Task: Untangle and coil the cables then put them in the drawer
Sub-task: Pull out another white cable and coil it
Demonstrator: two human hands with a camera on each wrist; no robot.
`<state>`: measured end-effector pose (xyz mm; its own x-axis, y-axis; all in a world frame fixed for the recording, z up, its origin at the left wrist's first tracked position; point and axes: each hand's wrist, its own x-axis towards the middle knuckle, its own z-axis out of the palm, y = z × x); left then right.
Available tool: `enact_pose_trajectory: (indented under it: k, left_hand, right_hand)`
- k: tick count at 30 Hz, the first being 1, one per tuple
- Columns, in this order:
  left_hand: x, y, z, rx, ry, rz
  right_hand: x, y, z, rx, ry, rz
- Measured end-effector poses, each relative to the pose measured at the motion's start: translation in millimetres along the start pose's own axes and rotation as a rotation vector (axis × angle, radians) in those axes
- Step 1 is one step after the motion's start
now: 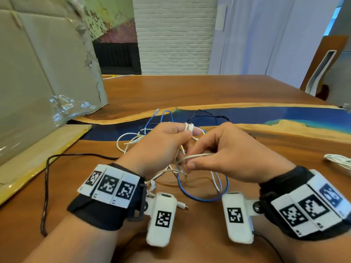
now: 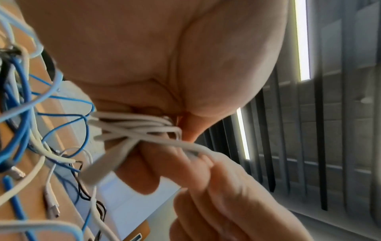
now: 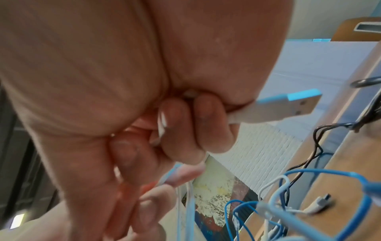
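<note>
1. Thin white rubber-sheathed cable (image 1: 190, 127), wound in several tight turns around two fingers of the left hand (image 1: 161, 145), raised above the wooden desk with a blue resin strip (image 1: 247, 95).
2. In the left wrist view, same white turns (image 2: 132, 124) bunched and crossing under the palm, one strand leading off toward the other hand.
3. Left fingers curled in, grasping the white coil, thumb side pressed against it.
4. Right hand (image 1: 233, 154) just beside the left, fingers (image 1: 191, 165) bent and pinching a free length of the white cable stretched between both hands.
5. In the right wrist view, white USB plug with a metal tip (image 3: 288, 106) sticking out past the clenched right fingers (image 3: 212, 124); whether this plug belongs to the same white cable cannot be told.
6. Below and beyond the hands, loose tangle on the desk: thin blue network cable (image 1: 201, 196) looping under the wrists, thin black wire (image 1: 209, 112) on the blue strip, more white strands to the left.
7. Separate dark braided cord (image 1: 46, 186) running along the desk at the left.
8. Bundle of white cable (image 1: 340, 161) lying well apart at the right edge.
9. Large cardboard sheet (image 1: 43, 73) leaning at the left, partly wrapped in clear film.
</note>
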<state>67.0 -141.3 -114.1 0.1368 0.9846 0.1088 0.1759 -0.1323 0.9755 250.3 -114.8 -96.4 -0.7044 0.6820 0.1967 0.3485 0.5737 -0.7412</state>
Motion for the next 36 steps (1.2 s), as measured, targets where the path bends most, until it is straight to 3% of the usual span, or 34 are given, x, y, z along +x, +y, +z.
enact_pose_trajectory:
  k: [2, 5, 8, 11, 13, 20, 27, 34, 36]
  left_hand:
    - [-1, 1, 0, 0.114, -0.06, -0.026]
    - [-5, 4, 0, 0.268, -0.027, -0.074]
    - [-10, 8, -1, 0.224, -0.06, -0.152]
    - [-10, 11, 1, 0.211, -0.071, -0.205]
    - [-7, 11, 3, 0.149, -0.007, -0.196]
    - [6, -3, 6, 0.05, 0.217, 0.002]
    - [0, 2, -3, -0.105, 0.119, 0.006]
    - [-1, 1, -6, 0.066, 0.092, 0.004]
    - [-2, 2, -9, 0.02, 0.057, -0.013]
  right_hand:
    - [2, -2, 6, -0.041, 0.065, 0.003]
    - [5, 0, 10, -0.132, 0.202, -0.006]
    - [7, 3, 9, -0.168, 0.316, 0.017]
    - [5, 1, 7, -0.191, 0.252, 0.051]
    - [5, 1, 6, -0.208, 0.175, 0.057]
    - [11, 16, 2, -0.17, 0.264, 0.101]
    - [9, 17, -2, -0.045, 0.272, 0.066]
    - [2, 17, -18, 0.007, 0.286, -0.01]
    - [0, 18, -22, 0.023, 0.272, -0.034]
